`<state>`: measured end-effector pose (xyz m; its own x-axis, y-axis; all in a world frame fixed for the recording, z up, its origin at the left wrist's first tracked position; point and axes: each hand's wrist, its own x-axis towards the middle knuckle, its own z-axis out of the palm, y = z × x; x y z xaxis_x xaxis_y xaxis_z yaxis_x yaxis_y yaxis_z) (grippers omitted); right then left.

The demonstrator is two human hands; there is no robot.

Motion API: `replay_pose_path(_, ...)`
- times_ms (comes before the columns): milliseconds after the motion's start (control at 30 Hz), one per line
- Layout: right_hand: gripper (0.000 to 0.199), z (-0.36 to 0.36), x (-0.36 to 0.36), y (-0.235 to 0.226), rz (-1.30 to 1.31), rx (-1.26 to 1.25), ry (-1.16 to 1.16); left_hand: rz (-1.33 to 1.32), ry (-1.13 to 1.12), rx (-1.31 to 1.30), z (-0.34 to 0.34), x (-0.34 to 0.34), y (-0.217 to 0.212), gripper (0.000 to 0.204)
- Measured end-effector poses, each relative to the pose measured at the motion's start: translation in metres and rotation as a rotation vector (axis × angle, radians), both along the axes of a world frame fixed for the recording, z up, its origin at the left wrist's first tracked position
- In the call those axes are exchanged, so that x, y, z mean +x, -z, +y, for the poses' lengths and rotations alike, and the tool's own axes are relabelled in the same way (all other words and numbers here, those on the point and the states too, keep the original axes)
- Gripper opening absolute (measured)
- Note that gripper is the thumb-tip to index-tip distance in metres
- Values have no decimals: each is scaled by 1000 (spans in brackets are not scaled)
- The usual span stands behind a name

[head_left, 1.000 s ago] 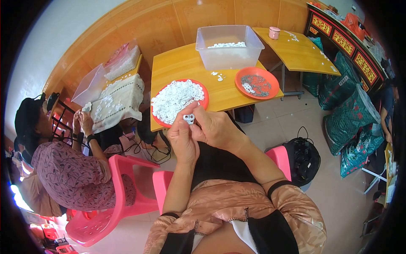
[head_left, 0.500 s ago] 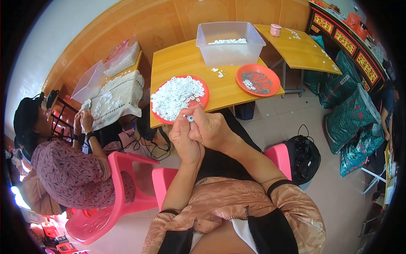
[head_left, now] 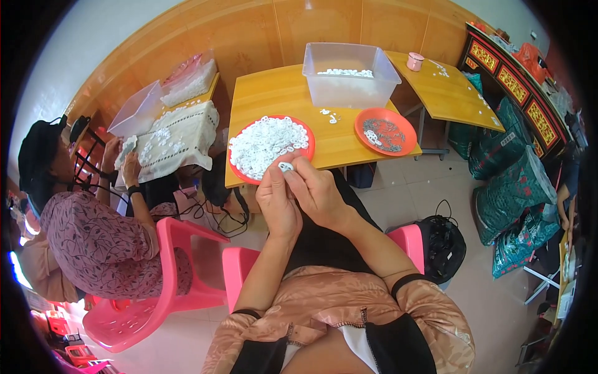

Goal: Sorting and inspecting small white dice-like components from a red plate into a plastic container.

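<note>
Between my fingertips is a small white oval plastic piece with holes (head_left: 285, 166). My left hand (head_left: 278, 204) pinches it from the left, fingers closed. From the right, my right hand (head_left: 319, 198) presses thumb and fingers against the same piece, also closed. Just beyond my hands, a red plate (head_left: 313, 138) carries a heap of similar white pieces (head_left: 268, 143). Farther right on the yellow table (head_left: 268, 90) is an orange-red dish (head_left: 411, 132) with small grey metal parts (head_left: 386, 134) and a few white pieces. Whether a metal part is in my fingers is hidden.
A clear plastic bin (head_left: 349, 93) with white pieces stands at the table's back. Several loose pieces (head_left: 330, 116) lie before it. At left, a co-worker (head_left: 106, 243) handles pieces over a cloth-covered table (head_left: 193, 137). Green sacks (head_left: 511, 199) and a black bag (head_left: 445, 249) are right.
My fingers have shifted around the white piece, which now shows its face more fully. The right hand's fingers have turned and loosened from their tight curl. The whole view has shifted slightly.
</note>
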<state>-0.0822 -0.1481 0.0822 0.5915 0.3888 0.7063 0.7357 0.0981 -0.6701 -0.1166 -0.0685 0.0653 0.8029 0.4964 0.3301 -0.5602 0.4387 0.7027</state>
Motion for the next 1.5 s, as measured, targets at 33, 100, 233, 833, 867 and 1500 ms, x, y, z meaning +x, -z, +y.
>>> replay_pose_path(33, 18, 0, 0, -1, 86, -8, -4, -5, 1, -2, 1, 1, 1, 36)
replay_pose_path(100, 20, -1, 3, -2, 187, -52, -58, 8, -101, 74, 5, 3, 0, 35)
replay_pose_path(233, 26, -11, 32, 15, -41, -539, -212, 118, -280, 32, 35, 7, -6, 34)
replay_pose_path(833, 26, 1, 152, 20, -9, -487, 301, 61, -391, -104, 78, -3, -13, 29)
replay_pose_path(867, 26, 5, 156, 30, -7, -489, 299, 52, -404, -105, 80, -3, -12, 29)
replay_pose_path(1500, 6, 69, 159, 89, -223, -995, 177, 73, -351, -97, 85, -4, -6, 30)
